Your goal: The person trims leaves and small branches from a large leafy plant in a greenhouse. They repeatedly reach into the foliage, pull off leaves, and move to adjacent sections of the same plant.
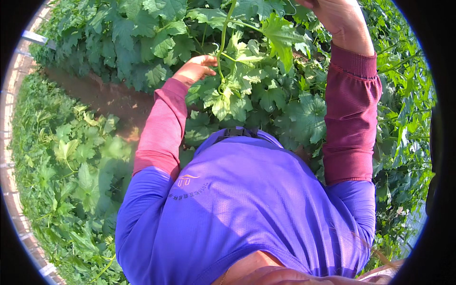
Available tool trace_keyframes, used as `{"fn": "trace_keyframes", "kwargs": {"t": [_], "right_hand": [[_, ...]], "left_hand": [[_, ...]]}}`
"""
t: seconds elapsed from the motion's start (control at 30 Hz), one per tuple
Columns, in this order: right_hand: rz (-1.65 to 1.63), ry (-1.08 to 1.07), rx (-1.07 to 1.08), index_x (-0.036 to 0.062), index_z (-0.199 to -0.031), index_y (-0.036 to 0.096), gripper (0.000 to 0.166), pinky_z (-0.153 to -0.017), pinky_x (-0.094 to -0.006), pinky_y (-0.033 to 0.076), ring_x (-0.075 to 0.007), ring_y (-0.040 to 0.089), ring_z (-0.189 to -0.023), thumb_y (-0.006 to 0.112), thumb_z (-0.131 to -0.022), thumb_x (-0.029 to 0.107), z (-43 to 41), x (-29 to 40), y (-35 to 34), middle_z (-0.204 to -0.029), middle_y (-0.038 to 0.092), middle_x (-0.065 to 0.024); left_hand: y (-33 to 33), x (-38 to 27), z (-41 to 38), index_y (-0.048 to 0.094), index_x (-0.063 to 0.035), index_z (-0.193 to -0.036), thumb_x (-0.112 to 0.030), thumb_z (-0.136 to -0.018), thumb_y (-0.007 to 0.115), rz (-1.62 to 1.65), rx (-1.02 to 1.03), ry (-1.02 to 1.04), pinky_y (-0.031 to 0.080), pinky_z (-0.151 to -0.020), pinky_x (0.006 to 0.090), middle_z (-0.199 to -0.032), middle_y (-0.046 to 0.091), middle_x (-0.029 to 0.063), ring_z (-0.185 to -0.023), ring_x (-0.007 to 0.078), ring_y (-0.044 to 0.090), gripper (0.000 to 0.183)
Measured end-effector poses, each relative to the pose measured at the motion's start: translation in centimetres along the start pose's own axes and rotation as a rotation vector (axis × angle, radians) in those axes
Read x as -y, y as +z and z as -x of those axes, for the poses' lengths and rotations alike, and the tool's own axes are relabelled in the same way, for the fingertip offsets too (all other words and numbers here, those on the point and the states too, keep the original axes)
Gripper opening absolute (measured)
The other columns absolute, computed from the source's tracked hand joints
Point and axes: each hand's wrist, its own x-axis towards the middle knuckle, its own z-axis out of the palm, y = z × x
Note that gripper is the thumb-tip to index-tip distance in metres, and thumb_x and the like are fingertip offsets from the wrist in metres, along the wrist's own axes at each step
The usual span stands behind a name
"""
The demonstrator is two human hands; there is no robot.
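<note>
My left hand [196, 70] reaches to a green vine stem [223, 37], its fingertips at the stem and the thumb apart from the fingers. No grip around the stem is visible. From this stem grow lobed leaves, with a pale young leaf cluster [222, 101] at its lower, curled end and a bright leaf [281, 37] to the right. My right hand [336, 16] is raised at the top right, above the foliage. The upper picture edge cuts off most of its fingers, so what it holds is hidden.
Dense leafy rows [142, 39] fill the space ahead and to the right. A bare soil path [107, 96] runs between them and the plants at left [71, 185]. A pale metal bar [37, 38] shows at the far left. A dark waist strap [240, 132] crosses my front.
</note>
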Motion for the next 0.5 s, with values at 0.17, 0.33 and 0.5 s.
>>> {"fn": "trace_keyframes", "kwargs": {"t": [0.17, 0.33, 0.5], "right_hand": [[0.294, -0.002, -0.223, 0.0049, -0.098, 0.054, 0.01, -0.049, -0.0187, 0.038, -0.0045, 0.048, -0.057, 0.053, -0.091, 0.011, 2.7, -6.1, 0.8, -0.077, 0.058, -0.0004], [0.426, 0.491, 0.105, 0.0021, -0.103, 0.058, 0.02, -0.07, -0.0272, 0.048, -0.0126, 0.057, -0.076, 0.06, -0.086, 0.013, 11.7, -18.1, 2.0, -0.086, 0.063, -0.006], [0.729, 0.561, 0.066, 0.0028, -0.122, 0.047, 0.049, -0.085, -0.0351, 0.046, -0.0243, 0.055, -0.104, 0.068, -0.08, 0.019, 14.2, -26.1, 4.3, -0.114, 0.054, -0.0136]], "left_hand": [[3.8, 4.0, 0.0, 0.064, -0.0057, -0.107, -0.012, -0.086, 0.061, 0.07, -0.118, 0.112, 0.042, -0.085, 0.0249, -0.102, 0.063, 0.0021, -0.093, 0.0103, 0.055, 0.023], [4.2, 2.9, 0.9, 0.066, -0.0034, -0.105, -0.01, -0.085, 0.062, 0.099, -0.158, 0.128, 0.043, -0.078, 0.023, -0.096, 0.064, 0.0018, -0.086, 0.0087, 0.055, 0.022], [4.2, 6.1, 1.1, 0.063, 0.0, -0.104, -0.006, -0.085, 0.063, 0.134, -0.081, 0.268, 0.045, -0.084, 0.0242, -0.102, 0.064, 0.0044, -0.091, 0.01, 0.057, 0.02]]}}
